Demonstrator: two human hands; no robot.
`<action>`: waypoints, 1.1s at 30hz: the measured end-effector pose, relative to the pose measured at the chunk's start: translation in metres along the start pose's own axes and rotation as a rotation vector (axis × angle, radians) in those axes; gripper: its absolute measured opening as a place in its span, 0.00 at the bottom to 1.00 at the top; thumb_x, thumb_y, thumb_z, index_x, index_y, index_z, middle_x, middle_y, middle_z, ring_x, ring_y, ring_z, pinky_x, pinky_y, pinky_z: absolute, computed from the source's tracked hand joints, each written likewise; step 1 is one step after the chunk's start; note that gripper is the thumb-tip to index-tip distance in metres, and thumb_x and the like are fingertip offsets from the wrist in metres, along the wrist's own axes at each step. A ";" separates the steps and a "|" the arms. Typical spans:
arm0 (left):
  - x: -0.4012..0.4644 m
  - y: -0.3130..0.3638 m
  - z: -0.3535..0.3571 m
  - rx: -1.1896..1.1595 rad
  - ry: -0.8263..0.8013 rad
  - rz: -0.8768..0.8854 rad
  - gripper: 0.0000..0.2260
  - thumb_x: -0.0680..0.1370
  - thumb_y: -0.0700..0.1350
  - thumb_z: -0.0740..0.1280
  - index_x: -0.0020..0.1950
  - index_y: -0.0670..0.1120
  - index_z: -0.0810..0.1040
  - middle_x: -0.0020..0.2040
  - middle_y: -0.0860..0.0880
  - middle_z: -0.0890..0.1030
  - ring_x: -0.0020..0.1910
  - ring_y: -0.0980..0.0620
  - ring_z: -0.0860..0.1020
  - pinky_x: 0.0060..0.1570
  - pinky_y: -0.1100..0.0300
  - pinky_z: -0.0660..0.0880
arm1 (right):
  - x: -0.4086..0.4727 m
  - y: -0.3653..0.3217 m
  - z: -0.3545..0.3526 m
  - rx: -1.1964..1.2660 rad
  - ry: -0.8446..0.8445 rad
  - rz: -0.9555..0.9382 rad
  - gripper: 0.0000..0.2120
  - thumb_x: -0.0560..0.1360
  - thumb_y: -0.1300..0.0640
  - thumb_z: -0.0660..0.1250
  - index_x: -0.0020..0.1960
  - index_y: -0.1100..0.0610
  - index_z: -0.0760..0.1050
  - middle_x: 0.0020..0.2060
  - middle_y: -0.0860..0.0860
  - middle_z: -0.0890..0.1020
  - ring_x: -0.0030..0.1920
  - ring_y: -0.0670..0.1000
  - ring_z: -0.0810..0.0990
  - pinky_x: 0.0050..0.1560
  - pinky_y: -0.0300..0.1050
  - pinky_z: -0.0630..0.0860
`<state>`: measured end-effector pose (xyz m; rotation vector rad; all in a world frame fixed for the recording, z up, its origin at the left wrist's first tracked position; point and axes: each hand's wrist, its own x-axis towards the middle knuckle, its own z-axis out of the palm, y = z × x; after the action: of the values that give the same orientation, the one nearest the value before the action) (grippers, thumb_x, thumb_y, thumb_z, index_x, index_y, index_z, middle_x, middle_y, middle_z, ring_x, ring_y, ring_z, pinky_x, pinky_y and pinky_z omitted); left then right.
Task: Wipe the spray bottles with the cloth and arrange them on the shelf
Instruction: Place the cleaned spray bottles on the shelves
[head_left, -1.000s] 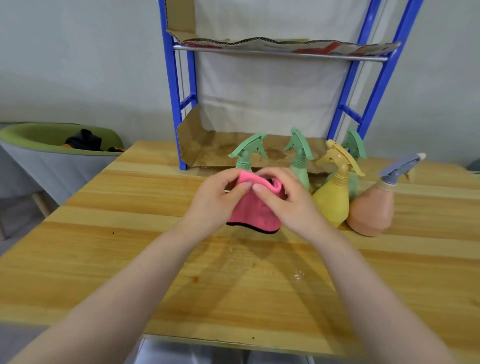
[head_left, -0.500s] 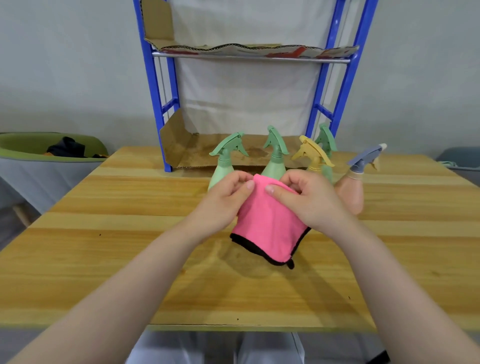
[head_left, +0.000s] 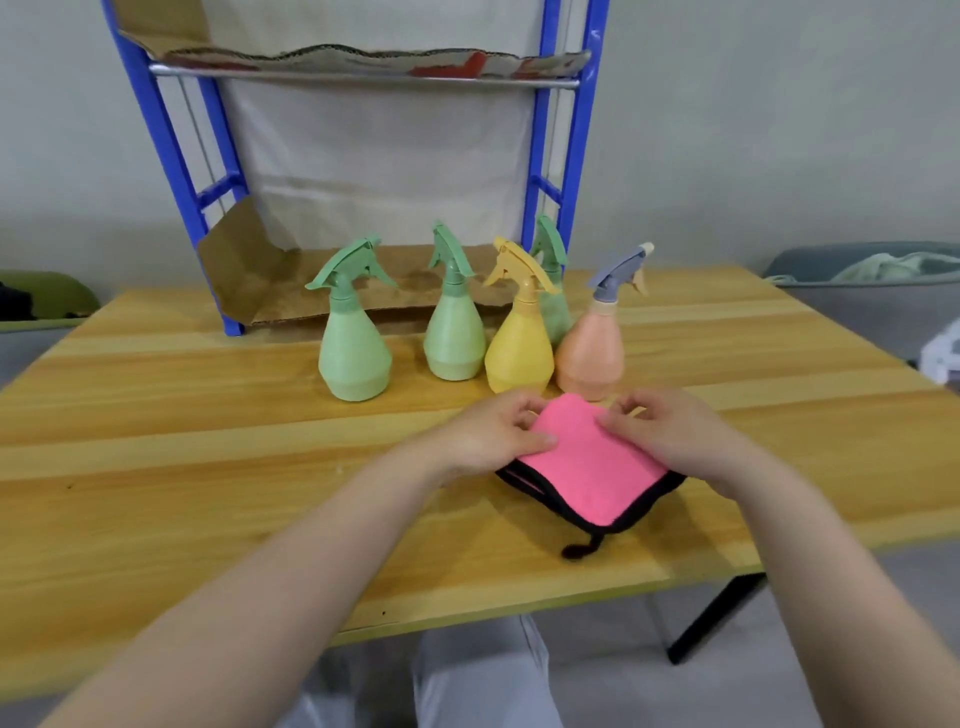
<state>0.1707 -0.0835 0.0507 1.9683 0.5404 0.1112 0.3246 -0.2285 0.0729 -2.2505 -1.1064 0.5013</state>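
A folded pink cloth with black trim lies near the table's front right. My left hand pinches its left side and my right hand pinches its right side. Behind the cloth stand several spray bottles: a green one at left, a second green one, a yellow one, a third green one partly hidden behind it, and a peach one with a grey trigger. The blue shelf stands at the back, lined with cardboard.
The wooden table carries everything. A green chair sits at far left and a grey one with fabric at far right. The shelf's upper level also holds cardboard.
Both hands have lowered the cloth from in front of the bottles down onto the table and nearer to me. The view has shifted left, so the bottles now show in full.
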 end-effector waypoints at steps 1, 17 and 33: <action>0.004 0.001 0.008 0.138 0.018 0.029 0.22 0.78 0.45 0.70 0.71 0.48 0.69 0.61 0.50 0.79 0.52 0.54 0.79 0.54 0.62 0.76 | 0.002 0.012 0.006 -0.071 0.065 -0.022 0.11 0.78 0.47 0.68 0.49 0.55 0.76 0.37 0.50 0.80 0.39 0.53 0.78 0.33 0.40 0.68; 0.013 -0.018 0.031 0.840 0.002 0.452 0.20 0.84 0.42 0.56 0.76 0.51 0.67 0.76 0.53 0.68 0.75 0.56 0.64 0.75 0.59 0.58 | -0.035 0.074 0.036 -0.372 0.062 -0.253 0.35 0.75 0.30 0.53 0.76 0.48 0.64 0.75 0.45 0.66 0.74 0.47 0.64 0.75 0.48 0.60; -0.014 -0.016 0.041 0.826 0.079 0.630 0.11 0.78 0.53 0.67 0.58 0.49 0.76 0.57 0.54 0.78 0.56 0.53 0.75 0.50 0.57 0.74 | -0.064 0.082 0.028 -0.178 0.125 -0.389 0.23 0.70 0.32 0.65 0.60 0.41 0.75 0.65 0.30 0.68 0.67 0.31 0.64 0.63 0.28 0.61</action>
<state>0.1654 -0.1181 0.0202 2.9010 -0.0403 0.4105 0.3203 -0.3113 0.0041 -2.1010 -1.5248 0.1049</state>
